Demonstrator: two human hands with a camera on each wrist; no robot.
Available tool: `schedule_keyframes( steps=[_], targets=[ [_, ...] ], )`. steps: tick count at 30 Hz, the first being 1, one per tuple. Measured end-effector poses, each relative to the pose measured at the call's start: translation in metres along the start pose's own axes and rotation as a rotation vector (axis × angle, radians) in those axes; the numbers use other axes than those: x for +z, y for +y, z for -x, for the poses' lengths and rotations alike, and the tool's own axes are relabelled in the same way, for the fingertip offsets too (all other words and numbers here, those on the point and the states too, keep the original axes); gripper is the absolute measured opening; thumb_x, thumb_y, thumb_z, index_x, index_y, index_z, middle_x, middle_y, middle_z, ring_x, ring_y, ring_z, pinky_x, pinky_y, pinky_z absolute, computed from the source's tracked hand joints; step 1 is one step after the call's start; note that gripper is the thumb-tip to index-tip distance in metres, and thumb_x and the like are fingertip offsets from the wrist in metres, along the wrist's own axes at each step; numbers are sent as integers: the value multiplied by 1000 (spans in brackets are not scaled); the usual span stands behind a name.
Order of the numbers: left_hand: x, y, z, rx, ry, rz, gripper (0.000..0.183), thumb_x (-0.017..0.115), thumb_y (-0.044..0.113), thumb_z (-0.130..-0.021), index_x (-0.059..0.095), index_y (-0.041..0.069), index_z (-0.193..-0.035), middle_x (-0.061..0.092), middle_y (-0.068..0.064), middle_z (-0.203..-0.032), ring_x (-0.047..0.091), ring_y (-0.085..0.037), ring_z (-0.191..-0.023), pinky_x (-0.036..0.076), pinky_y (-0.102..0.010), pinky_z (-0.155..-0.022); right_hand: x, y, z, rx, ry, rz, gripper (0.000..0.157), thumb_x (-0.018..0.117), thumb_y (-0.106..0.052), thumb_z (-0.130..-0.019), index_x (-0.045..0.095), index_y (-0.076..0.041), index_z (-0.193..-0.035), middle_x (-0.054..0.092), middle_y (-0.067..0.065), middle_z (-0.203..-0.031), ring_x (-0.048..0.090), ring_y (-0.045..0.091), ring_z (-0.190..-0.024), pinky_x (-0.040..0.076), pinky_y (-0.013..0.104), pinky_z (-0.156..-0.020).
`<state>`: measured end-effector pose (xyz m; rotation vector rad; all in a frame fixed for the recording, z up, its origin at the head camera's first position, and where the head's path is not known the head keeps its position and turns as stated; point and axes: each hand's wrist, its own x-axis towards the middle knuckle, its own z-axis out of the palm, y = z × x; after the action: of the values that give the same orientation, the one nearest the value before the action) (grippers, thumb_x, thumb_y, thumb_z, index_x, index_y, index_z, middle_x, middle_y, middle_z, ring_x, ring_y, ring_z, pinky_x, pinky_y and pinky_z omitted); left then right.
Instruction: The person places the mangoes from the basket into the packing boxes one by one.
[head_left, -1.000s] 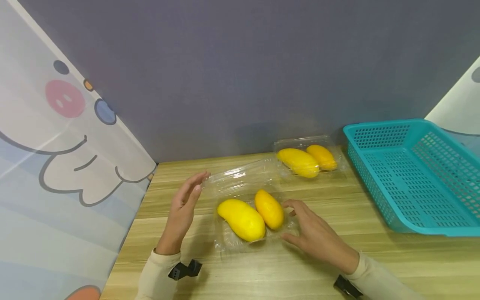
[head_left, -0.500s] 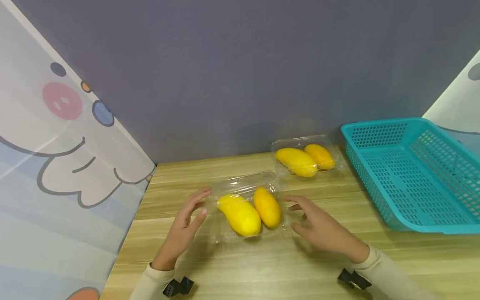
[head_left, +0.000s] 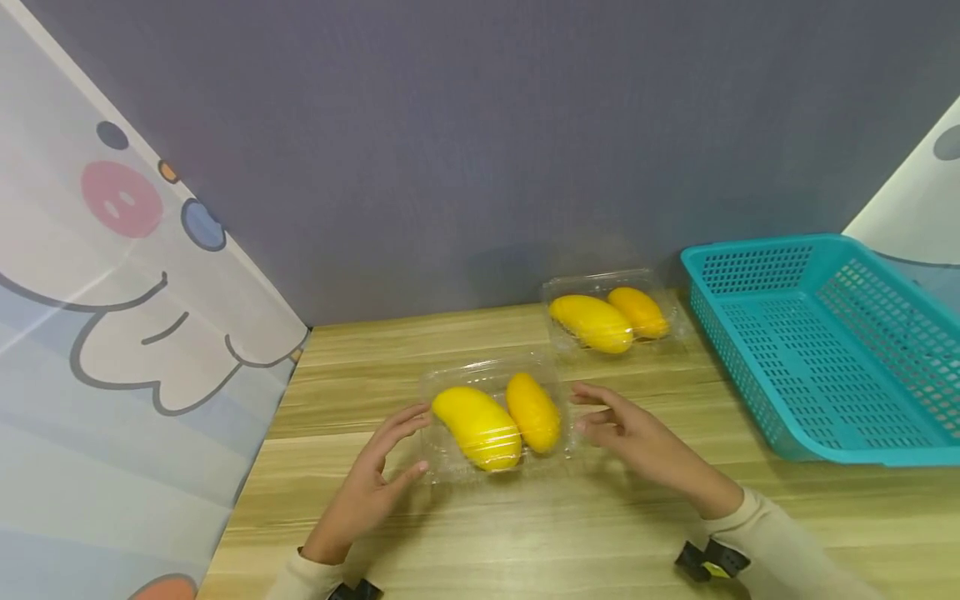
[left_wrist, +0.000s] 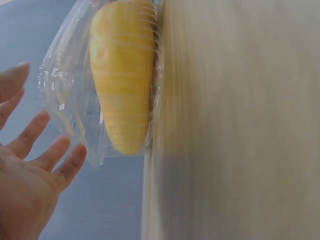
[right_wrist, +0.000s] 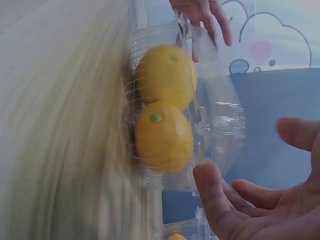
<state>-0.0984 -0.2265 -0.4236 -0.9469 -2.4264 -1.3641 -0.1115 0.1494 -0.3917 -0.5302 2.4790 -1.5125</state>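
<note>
A clear plastic clamshell box sits on the wooden table with two mangoes inside, a larger yellow mango on the left and a smaller orange-yellow mango. Its lid lies low over the fruit. Beside the box's left edge is my left hand, fingers extended and fingertips close to the plastic. At the right edge my right hand has loosely bent fingers, thumb apart in the right wrist view. Neither hand grips anything. The left wrist view shows the clear lid bulging up beside the fingers.
Behind and to the right stands a second clear box holding two more mangoes. A turquoise plastic basket stands at the right. A grey wall closes the table's back, and a cartoon-print panel its left side.
The front box's lid has swung from standing open at the back down over the mangoes. My left hand has come down and forward from the lid's corner; my right hand has shifted slightly right.
</note>
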Motion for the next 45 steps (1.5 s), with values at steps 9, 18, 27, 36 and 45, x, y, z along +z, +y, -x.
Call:
schedule_keyframes(
  steps=[9, 18, 27, 36, 45],
  targets=[
    [6, 1, 6, -49, 58, 128, 50, 58, -10, -94, 48, 2, -141, 42, -28, -146, 40, -11, -140, 44, -23, -107, 7, 11, -4, 1, -25, -18, 61, 61, -25, -100, 35, -1, -150, 52, 25, -138, 64, 31, -111, 56, 28, -80],
    [20, 16, 7, -654, 230, 377, 39, 58, 8, -98, 45, 3, -134, 53, -14, -122, 59, -16, -100, 53, -24, -84, 12, 19, -7, 124, -130, -214, 55, 55, -26, -103, 36, 8, -141, 68, 19, -98, 65, 19, -72, 56, 33, -60],
    [24, 17, 7, -865, 120, 609, 25, 54, 21, -101, 47, 0, -112, 59, -4, -86, 62, -16, -75, 56, -26, -69, 13, 23, -8, 175, -159, -260, 47, 53, -29, -103, 40, 7, -130, 69, 17, -94, 67, 18, -74, 55, 33, -62],
    [23, 18, 10, -906, -15, 553, 28, 51, 30, -102, 58, 7, -87, 63, 3, -71, 61, -14, -70, 54, -27, -66, 19, 23, -6, 157, -140, -349, 45, 54, -19, -102, 35, 7, -133, 68, 12, -94, 64, 14, -76, 54, 30, -63],
    [25, 18, 12, -857, -44, 604, 23, 51, 26, -102, 57, 5, -94, 65, 3, -77, 62, -13, -75, 54, -26, -71, 17, 22, -7, 194, -132, -323, 43, 55, -18, -101, 36, 4, -133, 68, 11, -90, 61, 15, -75, 52, 30, -66]
  ],
)
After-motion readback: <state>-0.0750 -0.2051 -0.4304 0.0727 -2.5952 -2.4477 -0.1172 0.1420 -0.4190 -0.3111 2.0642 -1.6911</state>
